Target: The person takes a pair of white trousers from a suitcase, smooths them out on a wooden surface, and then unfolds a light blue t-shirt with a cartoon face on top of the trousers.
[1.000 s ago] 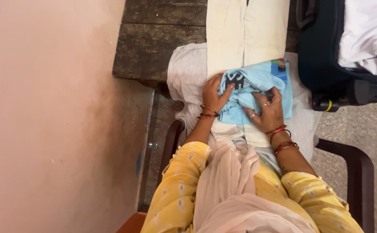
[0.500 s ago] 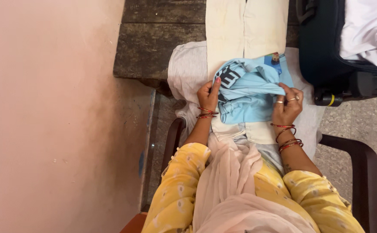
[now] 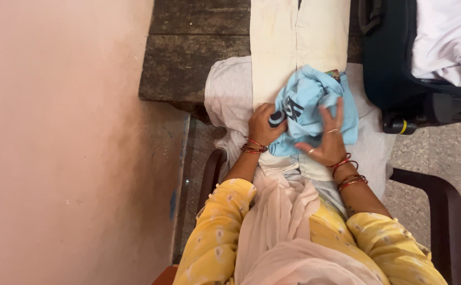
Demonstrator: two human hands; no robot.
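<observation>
While left hand (image 3: pixel 264 125) pinches, blue shirt (image 3: pixel 315 108) under right hand (image 3: pixel 326 138)

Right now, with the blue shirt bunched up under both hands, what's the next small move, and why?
Probably press the right hand flat and smooth the light blue shirt outward. The left hand already pins its near-left edge, but the cloth sits crumpled on the cream garment.

Soft matt cloths on rough wood

Crumpled light-blue cotton-like T-shirt (image 3: pixel 315 105) over smooth cream cloth (image 3: pixel 299 37); left of cream cloth, weathered, coarse wooden bench (image 3: pixel 193 63); right, dark woven-fabric suitcase (image 3: pixel 394 68); below, glossy bangles (image 3: pixel 346 169).
</observation>
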